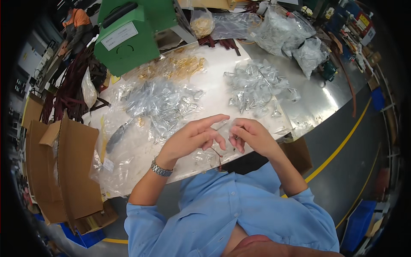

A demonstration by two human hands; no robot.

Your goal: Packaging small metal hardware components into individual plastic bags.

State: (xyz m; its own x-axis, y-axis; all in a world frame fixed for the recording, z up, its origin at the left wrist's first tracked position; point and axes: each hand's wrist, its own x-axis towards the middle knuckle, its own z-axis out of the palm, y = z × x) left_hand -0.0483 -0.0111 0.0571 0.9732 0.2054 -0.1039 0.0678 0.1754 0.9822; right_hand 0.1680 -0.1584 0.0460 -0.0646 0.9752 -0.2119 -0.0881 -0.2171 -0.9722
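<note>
Over the front edge of the white tabletop, my two hands are close together, a small gap between them. My left hand, with a metal watch on its wrist, has its index finger stretched out and the others loosely bent and apart. My right hand is closed, thumb against curled fingers; whatever is pinched there is too small and hidden to name. Just beyond lie silver wire-like metal pieces in clear plastic bags, one heap on the left and another heap on the right. A thin reddish cord shows below my left fingers.
A green machine stands at the back left, near gold metal pieces. Dark red straps hang at the left, above an open cardboard box. Bulky plastic bags lie at the back. A person is at far left.
</note>
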